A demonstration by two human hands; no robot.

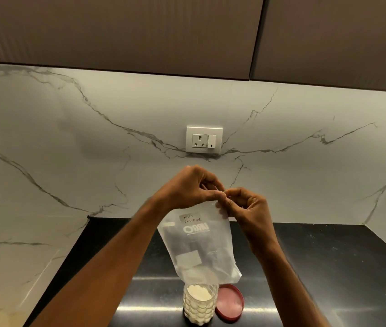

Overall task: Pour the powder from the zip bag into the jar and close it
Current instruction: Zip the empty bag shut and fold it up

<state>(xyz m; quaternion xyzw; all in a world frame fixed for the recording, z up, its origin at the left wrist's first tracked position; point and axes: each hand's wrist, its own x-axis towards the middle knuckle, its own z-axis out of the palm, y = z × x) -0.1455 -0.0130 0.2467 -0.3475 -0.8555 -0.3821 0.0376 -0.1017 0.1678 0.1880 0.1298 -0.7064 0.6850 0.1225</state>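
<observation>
Above the powder-filled jar (200, 303), both hands, left hand (188, 187) and right hand (246, 206), are pinching the nearly emptied, inverted zip bag (199, 246), so pouring looks done while the pink lid (229, 303) is lying beside the jar, not yet fitted.

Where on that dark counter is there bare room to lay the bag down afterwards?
The black counter lies bare right of the pink lid, out to the marble wall. A narrower bare strip runs left of the jar, partly hidden under the left forearm. The middle is crowded: jar and lid sit close together beneath the hanging zip bag.
</observation>
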